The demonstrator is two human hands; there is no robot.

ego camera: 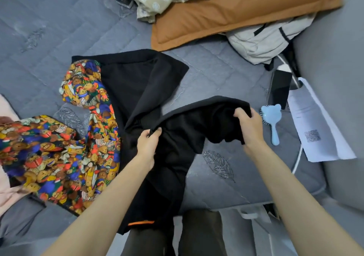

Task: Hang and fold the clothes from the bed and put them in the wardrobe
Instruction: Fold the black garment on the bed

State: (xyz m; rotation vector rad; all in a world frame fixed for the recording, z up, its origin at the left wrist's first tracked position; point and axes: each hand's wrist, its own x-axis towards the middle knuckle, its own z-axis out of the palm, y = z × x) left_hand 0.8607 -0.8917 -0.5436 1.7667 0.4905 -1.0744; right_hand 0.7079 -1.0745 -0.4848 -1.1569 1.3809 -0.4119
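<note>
Slippage looks likeliest: the black garment [141, 82] lies partly on the bed [39, 39], its raised edge pinched by the left hand [148, 139] and bunched in the right hand [249, 125], and lifting could drag the touching bear-print cloth [65, 157].

Both hands grip black garment [141, 90] over grey bed [59, 29]; left hand [146, 145], right hand [249, 126]; possibly shirt.
</note>
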